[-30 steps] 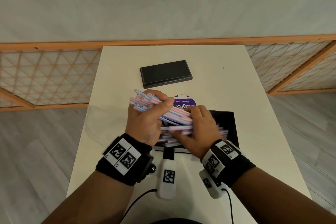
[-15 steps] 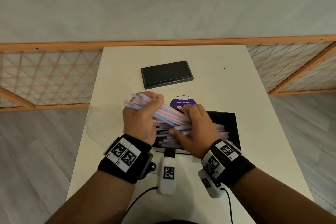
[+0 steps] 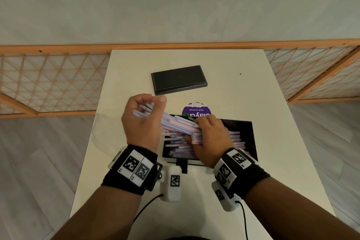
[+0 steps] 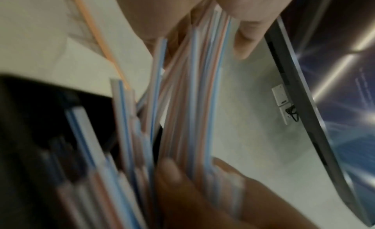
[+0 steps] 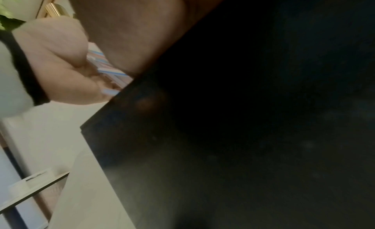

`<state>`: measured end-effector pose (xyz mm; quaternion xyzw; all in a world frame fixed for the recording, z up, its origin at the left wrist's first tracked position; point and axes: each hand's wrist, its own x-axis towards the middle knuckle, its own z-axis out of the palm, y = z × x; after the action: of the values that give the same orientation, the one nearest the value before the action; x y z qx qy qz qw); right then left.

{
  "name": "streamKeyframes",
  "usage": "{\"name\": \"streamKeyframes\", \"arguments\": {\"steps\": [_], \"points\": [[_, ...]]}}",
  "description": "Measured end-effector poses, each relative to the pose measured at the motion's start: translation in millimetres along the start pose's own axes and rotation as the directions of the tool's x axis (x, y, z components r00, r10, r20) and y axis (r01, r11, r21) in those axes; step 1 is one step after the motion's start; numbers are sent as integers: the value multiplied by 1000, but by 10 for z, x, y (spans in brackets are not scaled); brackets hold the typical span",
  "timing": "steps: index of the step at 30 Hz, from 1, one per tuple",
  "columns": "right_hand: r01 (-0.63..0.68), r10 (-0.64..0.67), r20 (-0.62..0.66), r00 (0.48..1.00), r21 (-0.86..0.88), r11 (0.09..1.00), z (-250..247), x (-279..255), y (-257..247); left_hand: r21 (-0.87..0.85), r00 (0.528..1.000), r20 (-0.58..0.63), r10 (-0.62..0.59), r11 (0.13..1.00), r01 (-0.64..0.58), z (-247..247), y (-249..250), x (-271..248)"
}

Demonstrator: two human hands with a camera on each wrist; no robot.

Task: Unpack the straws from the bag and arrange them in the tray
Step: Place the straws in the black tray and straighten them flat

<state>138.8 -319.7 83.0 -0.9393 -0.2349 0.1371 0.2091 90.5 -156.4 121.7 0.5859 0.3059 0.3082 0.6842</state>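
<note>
My left hand (image 3: pixel 143 122) is curling round one end of a bundle of striped straws (image 3: pixel 175 125), and my right hand (image 3: pixel 209 138) is gripping the other end, so the bundle is slanting between them over the black tray (image 3: pixel 247 134). More straws are lying loose in the tray under my right palm. A flat black lid (image 3: pixel 178 79) is sitting further out on the white table (image 3: pixel 272 152).

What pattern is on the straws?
White straws with thin blue or red lengthwise stripes; the left wrist view shows it best.
</note>
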Motion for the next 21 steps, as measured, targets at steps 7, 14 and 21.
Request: {"name": "streamKeyframes", "arguments": {"steps": [7,14,21], "points": [[-123,122,57,991,9,992,5,-3,-1,-237,935,124,-331,906,352,10,-46,-56],[-96,99,40,994,-64,993,33,0,3,-129,944,186,-271,946,297,99,-44,-178],[-26,30,96,995,-42,999,-1,69,-52,-173,937,101,-334,922,347,169,-51,-171]]}}
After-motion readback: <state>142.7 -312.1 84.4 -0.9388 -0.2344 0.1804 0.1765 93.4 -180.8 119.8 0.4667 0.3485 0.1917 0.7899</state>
